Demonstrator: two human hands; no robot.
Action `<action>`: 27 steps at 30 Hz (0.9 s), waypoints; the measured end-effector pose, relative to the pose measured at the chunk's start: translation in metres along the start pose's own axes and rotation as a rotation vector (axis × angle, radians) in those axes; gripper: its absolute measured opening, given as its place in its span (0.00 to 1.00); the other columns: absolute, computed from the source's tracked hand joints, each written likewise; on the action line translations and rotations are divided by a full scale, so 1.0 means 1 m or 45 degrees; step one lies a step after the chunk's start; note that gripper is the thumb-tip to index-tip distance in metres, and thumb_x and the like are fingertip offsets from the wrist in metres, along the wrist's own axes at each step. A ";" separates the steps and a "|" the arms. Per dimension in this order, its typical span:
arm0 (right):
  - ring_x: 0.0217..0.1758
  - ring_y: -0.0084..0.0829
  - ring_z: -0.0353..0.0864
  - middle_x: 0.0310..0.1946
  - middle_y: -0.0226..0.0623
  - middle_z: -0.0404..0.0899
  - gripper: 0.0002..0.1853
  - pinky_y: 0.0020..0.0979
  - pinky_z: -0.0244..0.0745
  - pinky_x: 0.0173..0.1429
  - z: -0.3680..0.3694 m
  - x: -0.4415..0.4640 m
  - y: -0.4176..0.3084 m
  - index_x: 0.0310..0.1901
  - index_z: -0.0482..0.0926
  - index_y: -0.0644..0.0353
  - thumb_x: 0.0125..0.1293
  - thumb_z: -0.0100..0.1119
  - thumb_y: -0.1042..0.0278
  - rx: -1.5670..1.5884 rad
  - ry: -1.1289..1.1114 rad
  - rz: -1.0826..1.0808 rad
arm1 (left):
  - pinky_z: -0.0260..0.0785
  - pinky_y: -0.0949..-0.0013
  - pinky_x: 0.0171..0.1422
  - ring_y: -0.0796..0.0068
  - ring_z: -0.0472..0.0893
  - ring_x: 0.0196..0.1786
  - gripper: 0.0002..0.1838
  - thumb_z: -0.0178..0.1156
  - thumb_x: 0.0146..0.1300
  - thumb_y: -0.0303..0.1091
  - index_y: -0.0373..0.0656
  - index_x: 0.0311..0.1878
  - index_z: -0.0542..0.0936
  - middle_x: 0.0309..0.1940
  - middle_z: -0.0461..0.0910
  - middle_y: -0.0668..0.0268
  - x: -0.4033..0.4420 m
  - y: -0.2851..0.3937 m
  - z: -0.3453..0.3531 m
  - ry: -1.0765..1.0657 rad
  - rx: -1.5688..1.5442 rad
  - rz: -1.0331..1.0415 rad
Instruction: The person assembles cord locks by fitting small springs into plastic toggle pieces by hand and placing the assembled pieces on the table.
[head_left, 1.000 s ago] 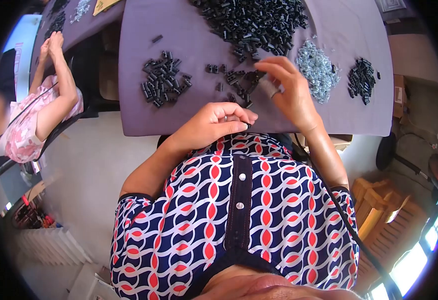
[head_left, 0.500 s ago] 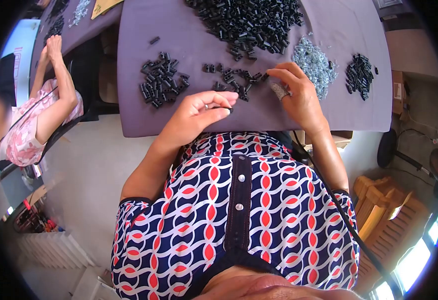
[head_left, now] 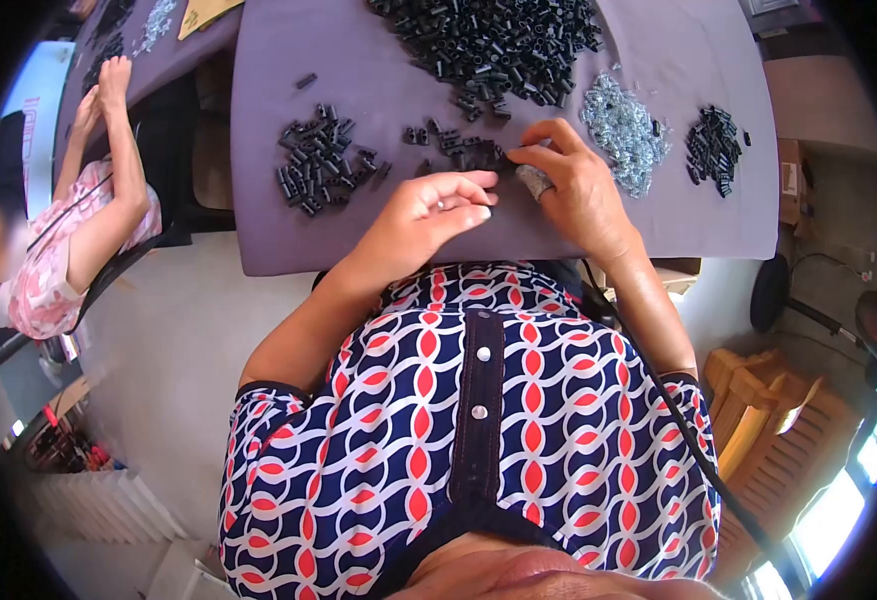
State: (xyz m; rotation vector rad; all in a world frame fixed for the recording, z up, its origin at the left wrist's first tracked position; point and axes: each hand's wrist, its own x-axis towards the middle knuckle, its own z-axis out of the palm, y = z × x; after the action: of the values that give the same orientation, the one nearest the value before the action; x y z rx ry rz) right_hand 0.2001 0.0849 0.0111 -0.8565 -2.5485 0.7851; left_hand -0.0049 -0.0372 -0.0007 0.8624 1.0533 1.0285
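Note:
My left hand (head_left: 428,218), with a ring on one finger, is pinched around a small black plastic piece whose dark end barely shows by the thumb tip. To its right, my right hand (head_left: 576,190) has its fingertips together at the edge of several loose black tube pieces (head_left: 455,145). What those fingertips hold, if anything, blends with the dark pieces behind. A grey wrapping (head_left: 535,180) covers one finger of that hand. The hands are close together but apart, over the near part of the purple-grey tablecloth (head_left: 298,245).
A big heap of black tubes (head_left: 503,50) lies at the back. Left is a smaller pile of black pieces (head_left: 318,165); right are clear parts (head_left: 626,130) and another black pile (head_left: 713,150). A co-worker's arms (head_left: 118,150) are at another table, left. A wooden chair (head_left: 773,420) stands right.
My left hand has moved right and slightly up, toward my right hand. My right hand has shifted left to the loose black pieces, so the gap between the hands is smaller.

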 end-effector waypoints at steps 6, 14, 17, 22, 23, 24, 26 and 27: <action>0.54 0.43 0.80 0.50 0.38 0.78 0.26 0.39 0.79 0.56 -0.003 0.013 -0.012 0.50 0.86 0.57 0.45 0.62 0.84 0.010 -0.017 -0.107 | 0.68 0.64 0.70 0.64 0.79 0.66 0.06 0.60 0.69 0.25 0.35 0.46 0.82 0.69 0.74 0.50 -0.015 0.006 -0.011 0.160 -0.068 0.013; 0.54 0.43 0.78 0.50 0.38 0.78 0.26 0.39 0.79 0.56 -0.009 -0.001 0.000 0.48 0.86 0.58 0.43 0.61 0.85 -0.038 -0.055 -0.134 | 0.67 0.64 0.72 0.65 0.79 0.65 0.06 0.60 0.69 0.24 0.34 0.47 0.81 0.68 0.74 0.49 -0.022 0.002 -0.014 0.133 -0.048 0.036; 0.53 0.43 0.78 0.50 0.38 0.78 0.26 0.39 0.78 0.56 -0.013 -0.006 -0.001 0.48 0.86 0.59 0.43 0.61 0.86 0.026 -0.057 -0.067 | 0.68 0.64 0.72 0.65 0.79 0.65 0.06 0.60 0.70 0.24 0.34 0.47 0.81 0.67 0.75 0.49 -0.021 0.001 -0.013 0.107 -0.056 0.046; 0.53 0.42 0.77 0.49 0.36 0.78 0.22 0.38 0.78 0.57 -0.008 0.016 -0.010 0.45 0.86 0.59 0.44 0.62 0.85 -0.060 0.075 -0.106 | 0.69 0.64 0.70 0.66 0.80 0.63 0.06 0.59 0.69 0.22 0.34 0.47 0.81 0.64 0.77 0.51 -0.017 0.004 -0.012 0.096 -0.059 0.035; 0.53 0.42 0.77 0.49 0.36 0.78 0.22 0.38 0.78 0.57 -0.006 0.019 -0.010 0.45 0.86 0.59 0.44 0.62 0.85 -0.058 0.078 -0.106 | 0.70 0.64 0.69 0.66 0.80 0.62 0.06 0.60 0.69 0.22 0.34 0.47 0.81 0.63 0.78 0.51 -0.017 0.003 -0.013 0.102 -0.038 0.037; 0.52 0.41 0.77 0.48 0.36 0.78 0.21 0.38 0.77 0.57 -0.005 0.022 -0.011 0.44 0.86 0.59 0.44 0.63 0.85 -0.072 0.079 -0.111 | 0.71 0.65 0.69 0.66 0.81 0.61 0.06 0.60 0.69 0.22 0.34 0.47 0.81 0.62 0.79 0.52 -0.017 0.002 -0.014 0.108 -0.018 0.039; 0.52 0.41 0.77 0.47 0.36 0.78 0.21 0.39 0.77 0.57 -0.003 0.026 -0.009 0.44 0.86 0.59 0.44 0.64 0.85 -0.085 0.077 -0.125 | 0.71 0.65 0.68 0.67 0.81 0.61 0.06 0.60 0.70 0.23 0.34 0.47 0.81 0.62 0.79 0.53 -0.020 0.000 -0.016 0.126 -0.025 0.042; 0.51 0.40 0.77 0.46 0.34 0.78 0.18 0.38 0.77 0.56 -0.002 0.027 -0.009 0.42 0.86 0.58 0.46 0.64 0.82 -0.075 0.060 -0.148 | 0.72 0.65 0.67 0.67 0.81 0.60 0.06 0.60 0.70 0.24 0.34 0.48 0.81 0.61 0.80 0.54 -0.022 -0.001 -0.016 0.146 -0.036 0.041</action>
State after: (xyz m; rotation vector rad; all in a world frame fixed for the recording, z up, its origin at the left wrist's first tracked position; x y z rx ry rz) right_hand 0.1761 0.0971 0.0213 -0.7284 -2.5649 0.6501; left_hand -0.0239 -0.0569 0.0000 0.8073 1.1217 1.1282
